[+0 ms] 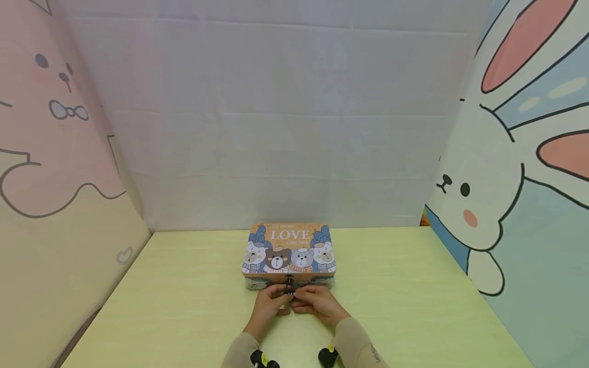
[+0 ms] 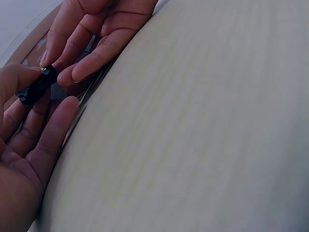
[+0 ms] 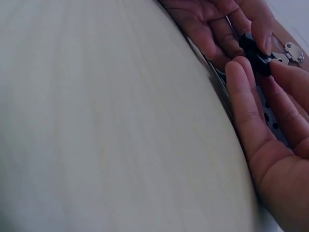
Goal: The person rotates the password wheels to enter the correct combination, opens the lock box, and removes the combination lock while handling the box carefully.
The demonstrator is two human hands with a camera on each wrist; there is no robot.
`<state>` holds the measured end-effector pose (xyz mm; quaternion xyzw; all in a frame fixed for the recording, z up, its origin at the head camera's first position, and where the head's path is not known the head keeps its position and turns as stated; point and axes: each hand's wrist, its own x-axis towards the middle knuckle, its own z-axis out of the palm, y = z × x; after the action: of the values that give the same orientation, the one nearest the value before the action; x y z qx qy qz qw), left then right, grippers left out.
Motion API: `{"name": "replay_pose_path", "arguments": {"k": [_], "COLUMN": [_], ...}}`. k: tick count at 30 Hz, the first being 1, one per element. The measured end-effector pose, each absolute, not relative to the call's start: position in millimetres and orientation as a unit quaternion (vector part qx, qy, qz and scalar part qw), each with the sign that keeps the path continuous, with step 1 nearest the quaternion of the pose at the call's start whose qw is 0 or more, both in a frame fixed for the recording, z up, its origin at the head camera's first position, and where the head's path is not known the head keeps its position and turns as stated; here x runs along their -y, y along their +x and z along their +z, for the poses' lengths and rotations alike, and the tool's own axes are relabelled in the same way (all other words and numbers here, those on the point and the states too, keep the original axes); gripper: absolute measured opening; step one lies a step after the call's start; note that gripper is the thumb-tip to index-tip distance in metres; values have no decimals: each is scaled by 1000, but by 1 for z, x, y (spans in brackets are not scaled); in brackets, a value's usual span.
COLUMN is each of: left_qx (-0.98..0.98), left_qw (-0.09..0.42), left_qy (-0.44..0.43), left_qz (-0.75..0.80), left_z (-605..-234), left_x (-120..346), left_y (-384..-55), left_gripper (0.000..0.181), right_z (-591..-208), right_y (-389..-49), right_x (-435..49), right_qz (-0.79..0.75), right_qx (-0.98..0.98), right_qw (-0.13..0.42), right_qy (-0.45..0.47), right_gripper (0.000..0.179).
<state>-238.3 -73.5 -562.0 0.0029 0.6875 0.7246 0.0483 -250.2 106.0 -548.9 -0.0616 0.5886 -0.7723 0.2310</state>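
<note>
A tin box (image 1: 289,255) with bears and the word LOVE on its lid sits closed at the back middle of the table. At its front hangs a small black padlock (image 1: 289,291) by the metal latch (image 3: 292,52). My left hand (image 1: 268,306) pinches the padlock from the left between thumb and fingertips. From the other side my right hand (image 1: 320,302) pinches it as well, its thumb and fingertip at the padlock's end in the right wrist view. The lower fingers of both hands extend beneath it, close to the box's front wall.
The pale yellow table (image 1: 184,286) spreads around the box. Behind it hangs a white cloth backdrop (image 1: 285,117). Cartoon-printed panels stand at the left (image 1: 69,153) and right (image 1: 529,230). Black wrist devices (image 1: 328,356) sit at both sleeves.
</note>
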Motion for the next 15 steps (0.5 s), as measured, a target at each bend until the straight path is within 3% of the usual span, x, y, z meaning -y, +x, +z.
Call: {"name": "replay_pose_path", "arguments": {"k": [15], "left_qx": [-690], "left_qw": [37], "left_qy": [-4], "left_qz": [723], "left_z": [-560], "left_x": [71], "left_y": [-236], "left_gripper": [32], "right_z": [-551], "right_y": [-252], "right_x": [-105], "right_qz": [-773], "right_qx": [-589], "right_qw": [228], "right_qy": [-60], "right_gripper": [16]}}
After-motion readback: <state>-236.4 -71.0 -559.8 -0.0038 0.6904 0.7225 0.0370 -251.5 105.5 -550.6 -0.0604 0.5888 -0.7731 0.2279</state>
